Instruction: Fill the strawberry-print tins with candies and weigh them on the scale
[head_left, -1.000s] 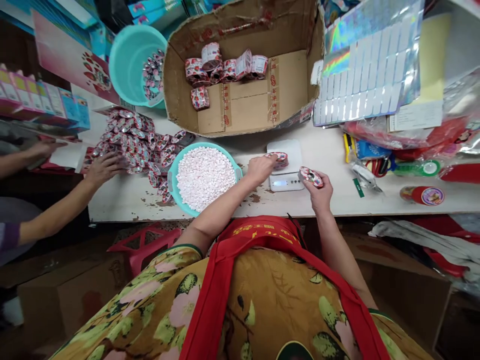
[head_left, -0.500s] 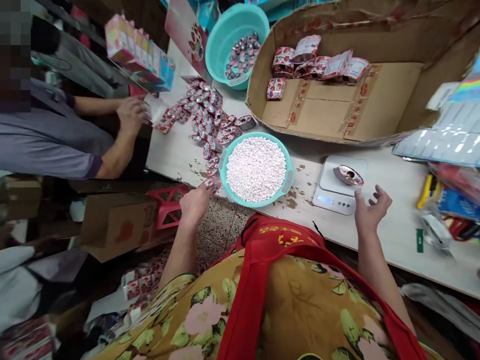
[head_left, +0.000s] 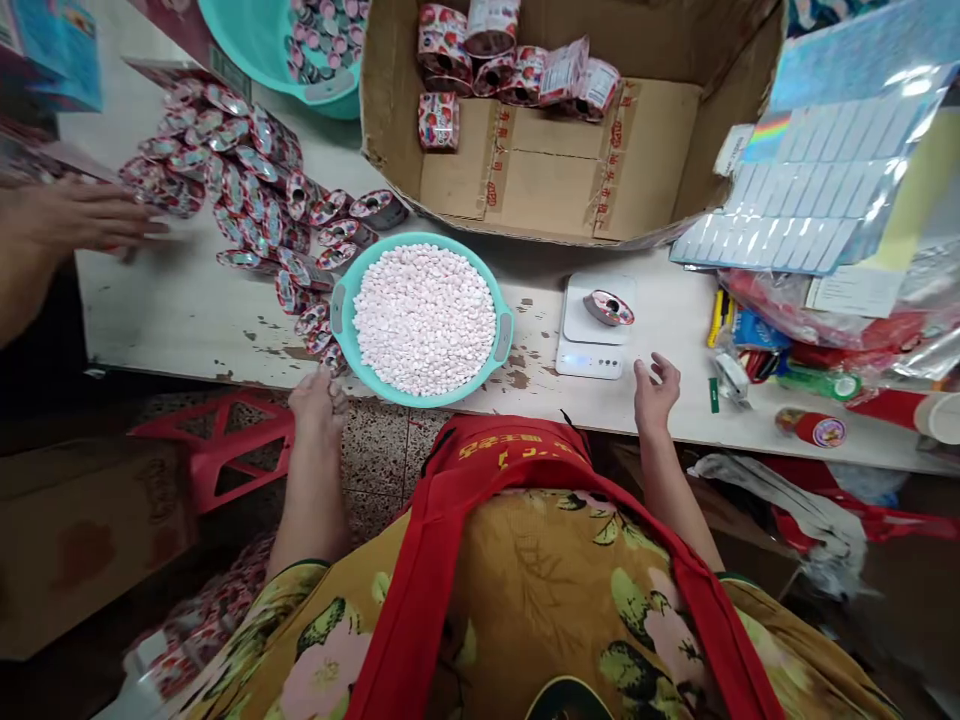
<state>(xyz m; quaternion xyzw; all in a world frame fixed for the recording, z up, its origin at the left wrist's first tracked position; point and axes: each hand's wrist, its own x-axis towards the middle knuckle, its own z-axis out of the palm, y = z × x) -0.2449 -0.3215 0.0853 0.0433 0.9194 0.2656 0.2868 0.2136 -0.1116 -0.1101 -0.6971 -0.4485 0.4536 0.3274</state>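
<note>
My left hand (head_left: 319, 398) is closed at the table's front edge, fingers curled in. Its fingertips meet the nearest of the red-and-silver candy packets (head_left: 259, 205); whether anything is inside the fist is hidden. Just to its right stands a turquoise basin (head_left: 506, 335) full of small pale pink candies (head_left: 424, 318). My right hand (head_left: 656, 393) hovers open and without a load, fingers apart, by the right front of a white digital scale (head_left: 589, 361). One open-topped packet (head_left: 608, 308) rests on the scale's plate, and the display is lit.
Behind the basin, a large cardboard box (head_left: 517, 205) holds several packets. A second turquoise basin (head_left: 322, 92) contains small round pieces. A co-worker's hand (head_left: 82, 215) reaches in from the left. Plastic sheets (head_left: 817, 190) and a yellow cutter (head_left: 720, 318) lie at right; a red stool (head_left: 217, 440) stands below.
The view has swung right, so everything sits farther left. The co-worker's hand now reaches over the table beside the packets. My right hand remains open near the scale; the packet there stays put.
</note>
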